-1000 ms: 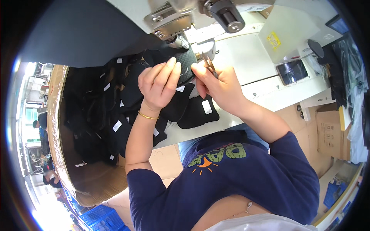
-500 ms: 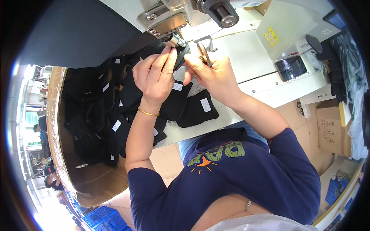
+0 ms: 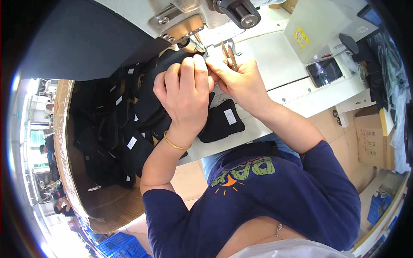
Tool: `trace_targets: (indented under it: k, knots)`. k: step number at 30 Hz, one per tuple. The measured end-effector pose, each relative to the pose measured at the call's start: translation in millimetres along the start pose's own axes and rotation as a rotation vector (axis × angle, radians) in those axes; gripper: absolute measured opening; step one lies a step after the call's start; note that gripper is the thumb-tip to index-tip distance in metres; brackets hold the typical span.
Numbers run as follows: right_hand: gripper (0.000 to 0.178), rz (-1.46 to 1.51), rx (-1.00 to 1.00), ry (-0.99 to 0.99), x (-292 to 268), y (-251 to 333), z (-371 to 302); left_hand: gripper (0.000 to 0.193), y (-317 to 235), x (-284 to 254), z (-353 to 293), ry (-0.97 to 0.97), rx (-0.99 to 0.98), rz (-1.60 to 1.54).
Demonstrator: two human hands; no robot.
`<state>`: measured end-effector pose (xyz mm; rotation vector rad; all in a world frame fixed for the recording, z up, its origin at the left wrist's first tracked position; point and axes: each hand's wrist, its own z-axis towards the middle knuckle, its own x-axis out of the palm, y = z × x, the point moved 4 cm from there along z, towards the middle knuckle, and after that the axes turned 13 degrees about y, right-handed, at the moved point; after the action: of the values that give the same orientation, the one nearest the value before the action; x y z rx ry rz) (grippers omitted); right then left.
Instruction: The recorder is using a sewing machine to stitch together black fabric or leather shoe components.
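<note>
My right hand (image 3: 241, 84) is closed around a pair of scissors (image 3: 229, 56), whose dark pointed blades stick up past the thumb, slightly parted. Its thumb and fingertips meet those of my left hand (image 3: 185, 94). The left fingers are curled over at the edge of a black fabric piece (image 3: 150, 92), just below the metal parts of a sewing machine (image 3: 183, 29). What the left fingertips pinch is hidden behind the knuckles. Another black piece with a white label (image 3: 219, 122) lies flat on the white table (image 3: 275, 64), near my left wrist.
A large cardboard box (image 3: 64, 129) full of labelled black pieces (image 3: 107, 124) stands at the left. A dark phone (image 3: 325, 72) lies on the right of the table. Farther right are plastic-wrapped goods (image 3: 396, 99) and a carton (image 3: 372, 137). Blue crates (image 3: 122, 246) sit at lower left.
My left hand has moved right and slightly nearer, its fingers now curled against my right hand. A black piece now shows to the left of it. The scissor blades point more upright.
</note>
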<state>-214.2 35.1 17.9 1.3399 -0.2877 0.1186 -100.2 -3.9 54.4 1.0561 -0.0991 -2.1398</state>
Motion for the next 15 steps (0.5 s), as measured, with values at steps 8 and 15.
trace_targets:
  k: [8,15]
  knots:
    - [0.030,0.005,-0.065,-0.009,3,0,2,0.031,-2,-12,-18,0.189,-0.069,0.060]
    - [0.032,0.042,-0.057,-0.039,-3,-2,1,0.019,-16,-31,-13,-0.071,0.120,-0.258]
